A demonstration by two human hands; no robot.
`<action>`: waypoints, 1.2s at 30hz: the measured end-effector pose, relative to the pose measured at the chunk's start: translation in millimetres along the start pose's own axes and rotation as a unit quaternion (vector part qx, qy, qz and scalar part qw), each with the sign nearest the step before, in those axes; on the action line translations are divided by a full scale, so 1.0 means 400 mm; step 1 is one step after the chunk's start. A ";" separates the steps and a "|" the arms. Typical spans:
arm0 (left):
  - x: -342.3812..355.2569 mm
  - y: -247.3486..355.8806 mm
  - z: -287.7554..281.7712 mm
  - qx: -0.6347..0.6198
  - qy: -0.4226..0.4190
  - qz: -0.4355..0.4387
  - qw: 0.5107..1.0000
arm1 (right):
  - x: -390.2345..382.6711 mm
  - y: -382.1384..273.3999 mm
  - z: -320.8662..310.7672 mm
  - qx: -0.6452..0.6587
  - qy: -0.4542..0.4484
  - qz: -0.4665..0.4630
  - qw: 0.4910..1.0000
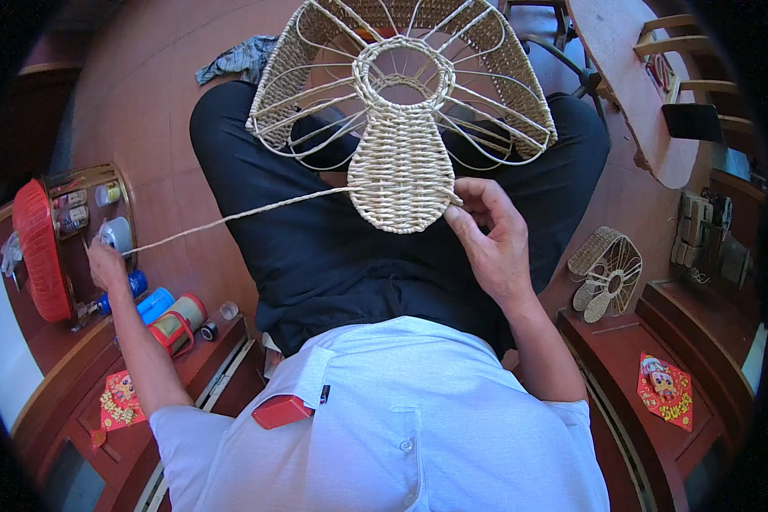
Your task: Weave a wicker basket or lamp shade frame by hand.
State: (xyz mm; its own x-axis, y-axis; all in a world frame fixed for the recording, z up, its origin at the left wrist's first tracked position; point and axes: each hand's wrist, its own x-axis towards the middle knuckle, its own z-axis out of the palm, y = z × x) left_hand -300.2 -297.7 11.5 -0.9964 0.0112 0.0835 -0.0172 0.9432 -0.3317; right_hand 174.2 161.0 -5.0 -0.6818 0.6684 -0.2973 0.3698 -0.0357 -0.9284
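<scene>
Over a brown floor (158, 102), right hand (486, 239) pinches wicker weaving (398, 166); left hand (105, 263) grips its strand (230, 218)

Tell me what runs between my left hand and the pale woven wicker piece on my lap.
In the head view, one taut pale wicker strand stretches from the left hand to the pale woven wicker piece, crossing the dark trousers.

bright daylight, sharp, fisheye-dark rim
</scene>
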 end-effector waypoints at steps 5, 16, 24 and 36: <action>-0.422 0.393 -0.243 -0.337 0.036 0.363 0.868 | 0.011 0.027 0.021 0.072 -0.025 0.008 0.997; -0.632 0.623 -0.301 -0.502 -0.190 0.423 0.730 | 0.007 0.055 0.031 0.187 0.028 -0.013 0.982; -0.616 0.596 -0.316 -0.491 -0.189 0.318 0.789 | 0.007 0.039 0.041 0.299 0.042 0.014 0.953; -0.583 0.576 -0.327 -0.345 -0.152 0.338 0.863 | 0.030 0.031 0.050 0.419 0.030 0.106 0.901</action>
State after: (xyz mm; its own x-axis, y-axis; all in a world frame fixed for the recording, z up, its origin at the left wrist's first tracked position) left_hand -61.0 -39.3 38.6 -0.7377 0.6466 -0.1944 0.5244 0.7300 0.4384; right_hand 158.0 153.8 -24.7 -0.6064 0.6190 -0.4992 -0.1360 -0.6993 -0.7018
